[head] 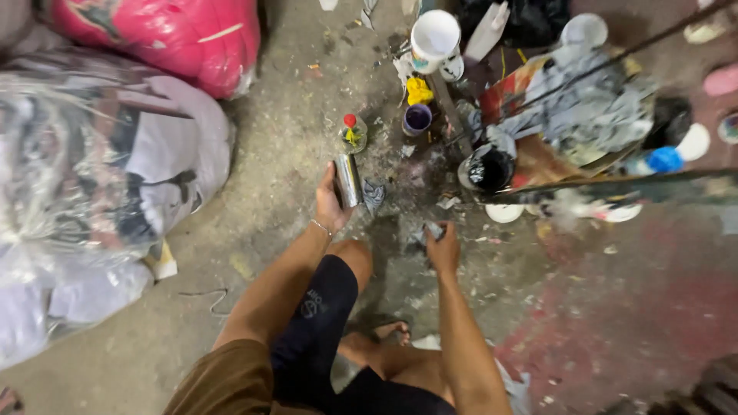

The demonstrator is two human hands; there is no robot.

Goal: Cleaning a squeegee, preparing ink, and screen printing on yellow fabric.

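My left hand (pixel 329 206) grips a shiny metal cylinder (pixel 347 180), held upright over the dirty concrete floor. My right hand (pixel 443 247) is closed on a small grey crumpled rag (pixel 429 230) just to the right of my bent knee. A second grey rag (pixel 373 194) lies on the floor beside the cylinder. Right beyond the cylinder stands a small clear bottle with a red cap (pixel 352 132), and a purple cup (pixel 417 119) sits to its right.
Large clear plastic sacks of cloth (pixel 100 177) and a pink bundle (pixel 169 34) fill the left. Paint-stained pots, a white bucket (pixel 435 37), a black-filled tub (pixel 487 169), lids and smeared rags crowd the upper right. A dark rod (pixel 615 184) crosses there. My bare foot (pixel 388 334) rests below.
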